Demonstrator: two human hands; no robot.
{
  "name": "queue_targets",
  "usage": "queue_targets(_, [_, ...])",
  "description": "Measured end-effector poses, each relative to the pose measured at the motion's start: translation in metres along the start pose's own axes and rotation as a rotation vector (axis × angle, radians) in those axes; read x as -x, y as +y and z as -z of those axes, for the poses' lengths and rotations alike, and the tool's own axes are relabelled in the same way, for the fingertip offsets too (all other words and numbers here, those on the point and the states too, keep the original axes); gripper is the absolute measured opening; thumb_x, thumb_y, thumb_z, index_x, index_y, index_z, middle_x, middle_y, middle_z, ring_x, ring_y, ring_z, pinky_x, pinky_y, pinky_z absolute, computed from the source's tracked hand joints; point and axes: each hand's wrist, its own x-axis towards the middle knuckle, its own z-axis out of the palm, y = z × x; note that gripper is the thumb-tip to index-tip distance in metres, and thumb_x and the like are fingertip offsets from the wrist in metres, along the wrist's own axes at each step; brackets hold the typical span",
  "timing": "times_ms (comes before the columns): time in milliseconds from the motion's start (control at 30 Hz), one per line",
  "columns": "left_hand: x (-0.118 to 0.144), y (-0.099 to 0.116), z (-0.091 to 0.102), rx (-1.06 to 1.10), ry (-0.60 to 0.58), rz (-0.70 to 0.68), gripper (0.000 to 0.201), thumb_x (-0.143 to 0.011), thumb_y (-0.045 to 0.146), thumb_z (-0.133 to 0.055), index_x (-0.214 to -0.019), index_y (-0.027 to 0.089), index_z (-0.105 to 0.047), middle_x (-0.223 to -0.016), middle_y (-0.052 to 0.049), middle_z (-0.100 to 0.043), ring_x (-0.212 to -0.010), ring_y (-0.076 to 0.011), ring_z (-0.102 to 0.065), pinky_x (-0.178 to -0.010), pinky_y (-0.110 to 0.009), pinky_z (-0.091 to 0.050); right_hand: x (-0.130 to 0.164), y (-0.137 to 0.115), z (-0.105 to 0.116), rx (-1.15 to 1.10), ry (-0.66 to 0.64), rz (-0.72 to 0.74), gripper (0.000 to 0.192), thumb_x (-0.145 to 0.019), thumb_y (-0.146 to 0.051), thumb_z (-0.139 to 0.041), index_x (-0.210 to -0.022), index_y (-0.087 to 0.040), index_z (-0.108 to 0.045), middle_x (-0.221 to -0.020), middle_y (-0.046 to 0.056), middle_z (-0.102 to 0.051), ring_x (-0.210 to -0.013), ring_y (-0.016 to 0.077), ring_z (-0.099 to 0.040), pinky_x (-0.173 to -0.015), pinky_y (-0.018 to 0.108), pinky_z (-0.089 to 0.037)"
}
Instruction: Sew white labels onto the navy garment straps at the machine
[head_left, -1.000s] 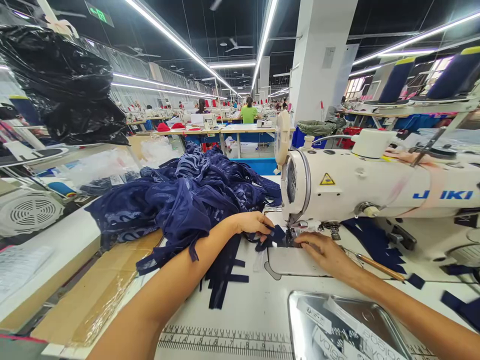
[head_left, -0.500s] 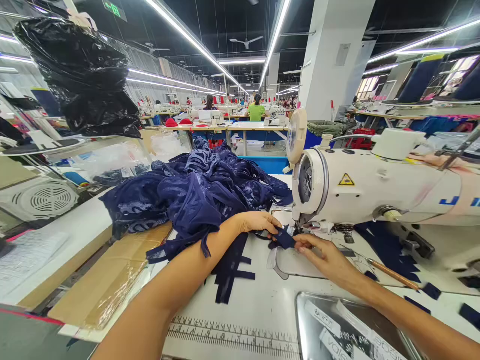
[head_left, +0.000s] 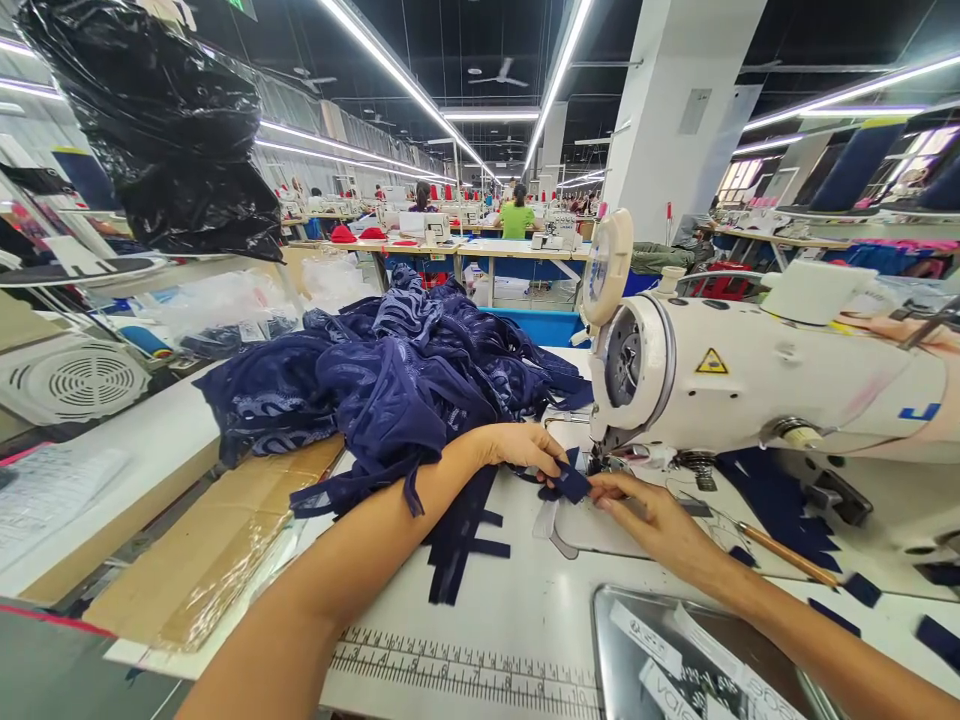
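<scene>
A small navy fabric piece (head_left: 574,484) is stretched between my two hands, just in front of the needle area of a white sewing machine (head_left: 720,365). My left hand (head_left: 529,447) pinches its left side, fingers bent over the cloth. On the other side, the thumb and fingers of my right hand (head_left: 634,503) are closed on the edge. Behind my left forearm rises a big heap of navy bras (head_left: 390,390). From it, navy straps (head_left: 456,550) run down onto the white table beneath my left wrist.
A metal tray (head_left: 611,650) with white printed labels is set in the table at front right. A wooden-handled tool (head_left: 787,555) and navy scraps (head_left: 862,588) lie by the machine. Cardboard (head_left: 217,545) lies on the left; a printed ruler (head_left: 465,672) runs along the front.
The camera view has shifted slightly, so the machine sits a little further right. Both hands keep hold of the navy fabric piece in almost the same place.
</scene>
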Motion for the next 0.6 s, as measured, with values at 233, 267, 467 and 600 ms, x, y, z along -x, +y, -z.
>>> queue_targets(233, [0.006, 0.014, -0.015, -0.318, 0.077, 0.049, 0.013, -0.069, 0.024, -0.060, -0.076, 0.015, -0.065, -0.058, 0.003, -0.057, -0.058, -0.0103, -0.051, -0.057, -0.021, -0.037, 0.011, -0.004, 0.008, 0.222, 0.023, 0.073, 0.031, -0.084, -0.031, -0.039, -0.107, -0.019, -0.056, -0.101, 0.007, -0.063, -0.093, 0.0201, -0.058, -0.078, 0.034, -0.049])
queue_targets(267, [0.007, 0.018, -0.020, -0.456, 0.143, 0.042, 0.014, -0.068, 0.026, -0.061, -0.077, 0.016, -0.065, -0.060, 0.003, -0.058, -0.059, -0.0112, -0.052, -0.059, -0.022, -0.037, 0.016, -0.003, 0.012, 0.305, 0.046, 0.111, 0.031, -0.085, -0.031, -0.038, -0.107, -0.019, -0.057, -0.102, 0.007, -0.063, -0.094, 0.0205, -0.058, -0.079, 0.035, -0.049])
queue_targets(467, [0.003, 0.024, -0.033, -1.393, 0.620, -0.006, 0.016, -0.077, 0.009, -0.045, -0.079, 0.009, -0.062, -0.074, -0.010, -0.063, -0.075, -0.0212, -0.056, -0.074, -0.037, -0.031, 0.049, 0.026, 0.042, 0.749, 0.185, 0.296, 0.029, -0.087, -0.026, -0.036, -0.103, -0.017, -0.058, -0.097, 0.008, -0.065, -0.093, 0.0226, -0.057, -0.085, 0.042, -0.045])
queue_targets(600, [-0.020, 0.016, -0.024, -1.455, 0.654, 0.091, 0.020, -0.079, 0.006, -0.042, -0.077, 0.009, -0.062, -0.074, -0.012, -0.062, -0.077, -0.0224, -0.056, -0.072, -0.036, -0.029, 0.058, 0.047, 0.060, 0.885, 0.216, 0.296, 0.029, -0.087, -0.027, -0.037, -0.103, -0.015, -0.058, -0.097, 0.009, -0.064, -0.093, 0.0233, -0.057, -0.084, 0.041, -0.045])
